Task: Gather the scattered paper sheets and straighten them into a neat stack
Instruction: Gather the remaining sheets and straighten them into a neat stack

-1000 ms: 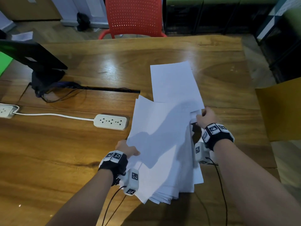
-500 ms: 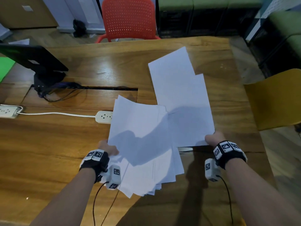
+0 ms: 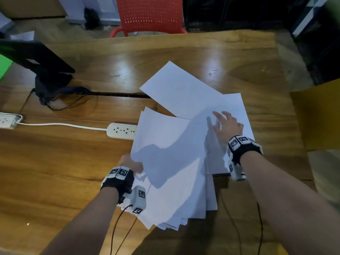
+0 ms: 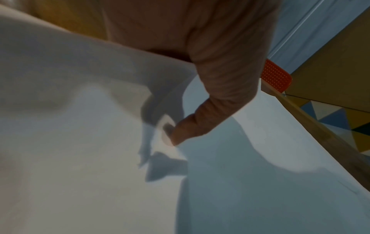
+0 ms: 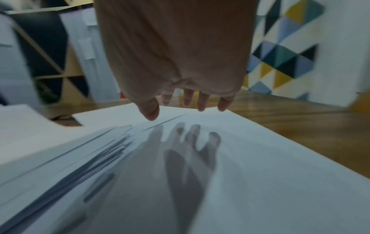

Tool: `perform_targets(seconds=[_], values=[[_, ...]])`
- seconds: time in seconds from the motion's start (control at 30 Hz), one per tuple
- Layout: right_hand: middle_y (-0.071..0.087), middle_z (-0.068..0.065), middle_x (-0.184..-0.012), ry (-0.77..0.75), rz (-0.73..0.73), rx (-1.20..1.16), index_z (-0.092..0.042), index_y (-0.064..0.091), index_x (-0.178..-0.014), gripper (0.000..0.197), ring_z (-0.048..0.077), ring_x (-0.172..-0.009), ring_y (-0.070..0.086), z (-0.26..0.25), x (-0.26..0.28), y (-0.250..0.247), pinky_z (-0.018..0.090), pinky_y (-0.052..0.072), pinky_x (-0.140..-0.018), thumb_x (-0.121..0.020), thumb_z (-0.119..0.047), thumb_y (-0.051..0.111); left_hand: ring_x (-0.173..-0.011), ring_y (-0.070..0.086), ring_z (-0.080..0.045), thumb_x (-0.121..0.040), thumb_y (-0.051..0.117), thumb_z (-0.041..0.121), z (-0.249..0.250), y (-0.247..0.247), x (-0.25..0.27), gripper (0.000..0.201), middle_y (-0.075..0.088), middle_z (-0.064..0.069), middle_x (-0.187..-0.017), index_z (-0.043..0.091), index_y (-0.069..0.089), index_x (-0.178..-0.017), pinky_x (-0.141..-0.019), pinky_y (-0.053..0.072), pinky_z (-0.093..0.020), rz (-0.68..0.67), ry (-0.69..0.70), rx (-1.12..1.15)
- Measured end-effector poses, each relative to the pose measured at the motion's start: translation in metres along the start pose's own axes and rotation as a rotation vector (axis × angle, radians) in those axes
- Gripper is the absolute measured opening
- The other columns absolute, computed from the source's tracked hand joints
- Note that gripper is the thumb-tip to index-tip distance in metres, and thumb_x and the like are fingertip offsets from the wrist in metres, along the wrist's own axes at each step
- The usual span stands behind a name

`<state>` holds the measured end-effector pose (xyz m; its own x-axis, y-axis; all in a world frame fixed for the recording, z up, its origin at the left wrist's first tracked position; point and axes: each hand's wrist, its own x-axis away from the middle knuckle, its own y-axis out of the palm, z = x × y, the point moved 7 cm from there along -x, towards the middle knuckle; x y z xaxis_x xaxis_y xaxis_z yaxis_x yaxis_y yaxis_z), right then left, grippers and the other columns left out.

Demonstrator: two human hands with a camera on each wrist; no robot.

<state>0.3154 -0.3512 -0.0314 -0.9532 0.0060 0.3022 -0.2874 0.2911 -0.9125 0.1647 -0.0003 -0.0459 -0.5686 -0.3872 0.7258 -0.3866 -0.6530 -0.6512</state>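
Observation:
A fanned bundle of white paper sheets is lifted off the wooden table. My left hand grips its left edge, thumb on top, fingers hidden beneath. Two loose white sheets lie flat to the upper right, partly under the bundle. My right hand hovers just above the nearer loose sheet, fingers spread and straight, holding nothing; its shadow falls on the paper. The bundle's staggered edges show at the left of the right wrist view.
A white power strip with its cord lies just left of the bundle. A black monitor stand with cables sits at far left. A red chair stands behind the table and a yellow chair at right.
My right hand has let go of the sheets' near edge and moved forward above them with fingers spread. The loose sheets now lie flat on the table. My left hand keeps hold of the bundle.

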Motion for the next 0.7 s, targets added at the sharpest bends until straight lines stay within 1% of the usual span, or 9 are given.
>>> perform_targets(seconds=[0.07,0.13,0.2,0.27,0.4,0.53,0.6,0.63,0.7], values=[[0.027,0.0,-0.153,-0.023,0.011,-0.004,-0.027,0.054,-0.129,0.037,0.025,-0.132,0.038,-0.014,-0.021,0.003,0.045,0.028,-0.105,-0.094,-0.031,0.043,-0.063,0.056,-0.019,-0.073,0.063,-0.002,-0.002,0.004,-0.003,0.006,0.063,-0.008,-0.077,0.003,0.06,-0.072,-0.051,0.045,-0.024,-0.029,-0.014,0.057],[0.033,0.003,-0.148,0.075,0.053,-0.104,-0.014,0.064,-0.111,0.031,0.026,-0.124,0.047,-0.015,-0.041,0.004,0.043,0.034,-0.102,-0.093,-0.033,0.046,-0.06,0.055,-0.018,-0.071,0.063,-0.003,-0.003,0.005,-0.006,0.007,0.063,-0.008,-0.076,0.003,0.06,-0.073,-0.047,0.042,-0.023,-0.035,-0.022,0.11],[0.039,0.012,-0.137,0.204,0.102,-0.271,-0.003,0.059,-0.111,0.039,0.032,-0.115,0.053,-0.008,-0.056,0.002,0.042,0.039,-0.098,-0.09,-0.036,0.055,-0.065,0.058,-0.021,-0.07,0.064,-0.004,-0.004,0.005,-0.008,0.01,0.066,-0.011,-0.083,0.001,0.062,-0.079,-0.049,0.043,-0.024,-0.021,-0.023,0.144],[0.041,0.019,-0.132,0.301,0.122,-0.364,0.003,0.047,-0.122,0.059,0.036,-0.118,0.049,-0.003,-0.067,0.002,0.043,0.042,-0.094,-0.085,-0.038,0.065,-0.073,0.061,-0.026,-0.07,0.063,-0.005,-0.003,0.006,-0.008,0.01,0.067,-0.013,-0.086,0.002,0.061,-0.077,-0.054,0.046,-0.027,-0.014,-0.019,0.167],[0.036,0.02,-0.136,0.401,0.1,-0.372,0.003,0.032,-0.135,0.089,0.036,-0.119,0.049,-0.01,-0.08,0.006,0.043,0.046,-0.091,-0.071,-0.036,0.081,-0.082,0.066,-0.029,-0.072,0.064,-0.004,0.001,0.009,-0.01,0.011,0.069,-0.014,-0.09,0.002,0.063,-0.081,-0.068,0.055,-0.033,-0.008,-0.025,0.123],[0.023,0.022,-0.147,0.42,0.007,-0.308,0.003,0.006,-0.149,0.11,0.033,-0.132,0.039,-0.015,-0.091,0.014,0.037,0.038,-0.104,-0.075,-0.033,0.079,-0.088,0.067,-0.026,-0.077,0.065,0.0,0.003,0.009,-0.012,0.017,0.069,-0.014,-0.097,-0.001,0.066,-0.094,-0.078,0.057,-0.031,0.003,-0.045,0.045],[0.022,0.022,-0.148,0.409,-0.037,-0.259,-0.001,0.004,-0.15,0.106,0.034,-0.129,0.041,-0.015,-0.091,0.015,0.036,0.039,-0.102,-0.077,-0.027,0.076,-0.087,0.067,-0.025,-0.077,0.065,0.001,0.003,0.008,-0.011,0.018,0.07,-0.014,-0.098,-0.001,0.067,-0.096,-0.076,0.057,-0.029,0.003,-0.042,0.043],[0.022,0.022,-0.146,0.406,-0.039,-0.265,-0.006,0.009,-0.15,0.1,0.036,-0.124,0.044,-0.015,-0.091,0.014,0.039,0.042,-0.098,-0.077,-0.021,0.075,-0.083,0.065,-0.024,-0.077,0.065,0.001,0.004,0.008,-0.01,0.018,0.07,-0.014,-0.097,-0.001,0.067,-0.095,-0.073,0.056,-0.028,-0.004,-0.041,0.053],[0.032,0.022,-0.133,0.36,-0.062,-0.175,-0.012,0.026,-0.14,0.077,0.039,-0.109,0.05,-0.02,-0.088,0.009,0.039,0.044,-0.08,-0.075,-0.013,0.068,-0.079,0.063,-0.023,-0.075,0.065,-0.002,0.001,0.009,-0.009,0.016,0.068,-0.013,-0.093,-0.001,0.065,-0.092,-0.063,0.052,-0.027,-0.019,-0.043,0.104]])
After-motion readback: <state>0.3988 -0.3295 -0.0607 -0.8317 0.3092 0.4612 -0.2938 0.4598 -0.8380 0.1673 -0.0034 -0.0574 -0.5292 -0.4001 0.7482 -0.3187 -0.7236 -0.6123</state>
